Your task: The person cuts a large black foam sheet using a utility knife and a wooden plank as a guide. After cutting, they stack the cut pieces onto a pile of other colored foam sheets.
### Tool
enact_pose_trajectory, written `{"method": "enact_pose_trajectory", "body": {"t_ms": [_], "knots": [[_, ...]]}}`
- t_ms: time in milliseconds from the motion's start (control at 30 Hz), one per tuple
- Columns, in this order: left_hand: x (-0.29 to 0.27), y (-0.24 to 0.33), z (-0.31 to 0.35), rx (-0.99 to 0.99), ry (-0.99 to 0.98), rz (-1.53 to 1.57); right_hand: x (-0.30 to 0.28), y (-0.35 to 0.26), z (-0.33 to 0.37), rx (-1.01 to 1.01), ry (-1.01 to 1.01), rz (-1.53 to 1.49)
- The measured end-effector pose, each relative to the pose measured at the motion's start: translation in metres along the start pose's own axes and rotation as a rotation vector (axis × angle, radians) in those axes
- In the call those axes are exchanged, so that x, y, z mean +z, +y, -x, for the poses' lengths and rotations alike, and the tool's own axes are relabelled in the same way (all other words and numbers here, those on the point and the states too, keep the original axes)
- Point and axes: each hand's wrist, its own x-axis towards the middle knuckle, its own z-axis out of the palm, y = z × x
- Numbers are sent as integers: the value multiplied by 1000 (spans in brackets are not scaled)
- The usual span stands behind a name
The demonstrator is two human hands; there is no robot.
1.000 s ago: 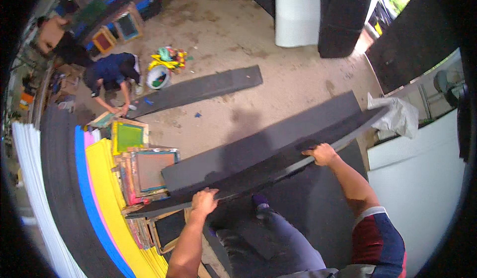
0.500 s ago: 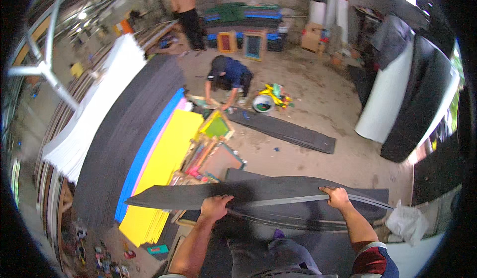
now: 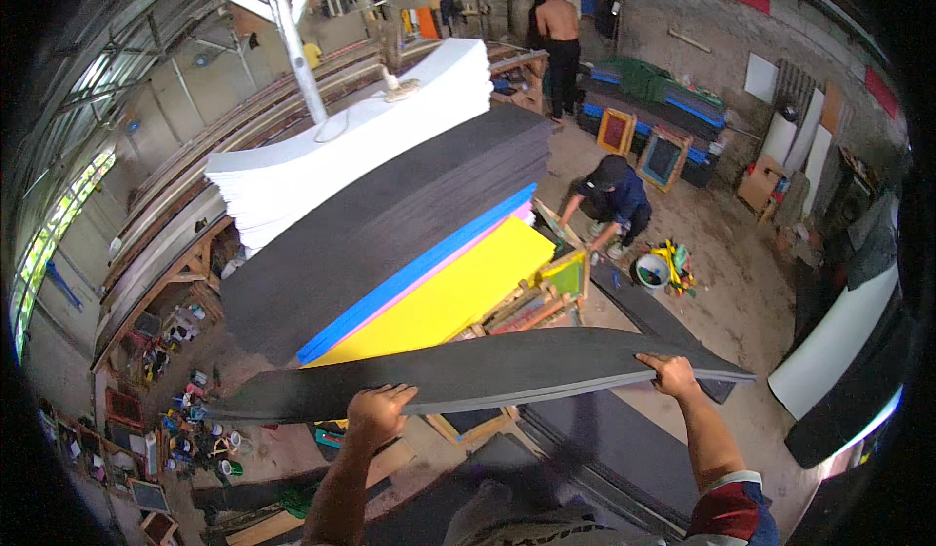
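A long black foam sheet (image 3: 526,366), apparently a couple of layers thick at its near edge, stretches across the view in front of me. My left hand (image 3: 381,412) is closed on its near edge left of the middle. Farther right, my right hand (image 3: 671,373) grips the same edge, its fingers over the top face. Both thumbs are hidden beneath. The sheet is held up off the floor, its left end near the foot of a stack of black sheets (image 3: 390,224). Yellow sheets (image 3: 458,288) lie just beyond it.
White sheets (image 3: 361,136) are piled behind the black stack. A person (image 3: 614,200) crouches ahead over framed screens, near a bucket (image 3: 650,271); another person (image 3: 561,44) stands farther back. Black sheets (image 3: 614,439) lie on the floor below. Rolls (image 3: 838,351) lean at right; small pots (image 3: 230,441) crowd the left.
My view has swung left toward the stacks. Both hands have carried the black foam sheet along, off the floor pile, and it now passes in front of the yellow sheets.
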Motion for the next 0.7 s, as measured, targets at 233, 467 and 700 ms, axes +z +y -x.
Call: {"method": "enact_pose_trajectory", "body": {"t_ms": [233,467,700], "knots": [[-29,-143,33,-207,98,-13,-56,-107,-179,-34,-253,46],[-36,-239,34,-335,263,-75,-63,-155,-346,-592,181,169],[-48,-326,-27,-331,451,-152,-136,-212,-512,-631,276,307]]}}
